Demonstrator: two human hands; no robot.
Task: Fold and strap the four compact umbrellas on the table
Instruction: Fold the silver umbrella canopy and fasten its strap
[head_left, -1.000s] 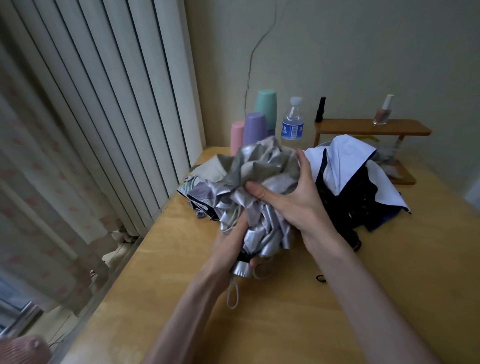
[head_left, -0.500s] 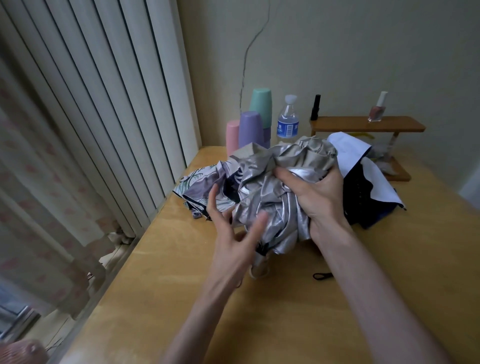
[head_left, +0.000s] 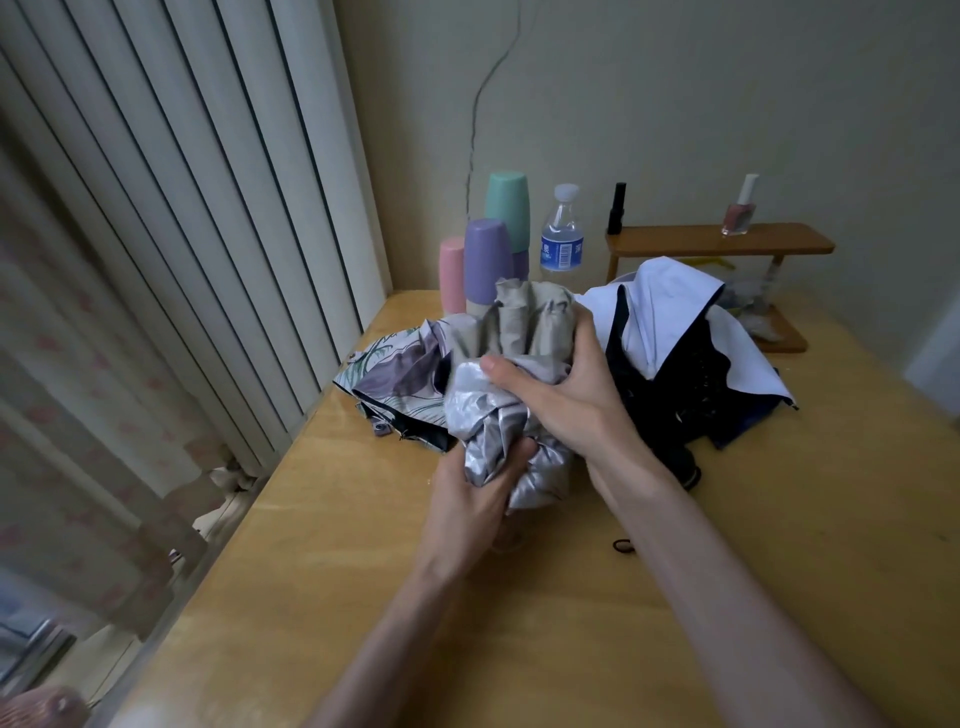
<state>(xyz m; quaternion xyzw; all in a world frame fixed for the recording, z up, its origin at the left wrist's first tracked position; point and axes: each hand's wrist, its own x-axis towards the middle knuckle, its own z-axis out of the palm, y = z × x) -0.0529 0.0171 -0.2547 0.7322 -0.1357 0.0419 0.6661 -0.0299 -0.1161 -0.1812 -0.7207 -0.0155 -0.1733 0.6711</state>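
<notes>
Left hand (head_left: 467, 501) and right hand (head_left: 569, 402) both squeeze the crumpled silver umbrella (head_left: 470, 397) over the desk (head_left: 571, 634), floral umbrella (head_left: 395, 371) lying just behind it. Pastel cups (head_left: 485, 260) stand upside down by the water bottle (head_left: 562, 236).

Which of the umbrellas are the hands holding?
The grey, silver-lined umbrella, gripped by the left hand and right hand; the floral umbrella and white-and-navy umbrella lie beside it.

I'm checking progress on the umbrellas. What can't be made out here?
Head view:
- Silver umbrella: strap hidden by the left hand and bunched cloth.
- A fourth umbrella: none shows; the flowered umbrella and dark umbrella may hide it.
- Water bottle label: too small to read.
</notes>
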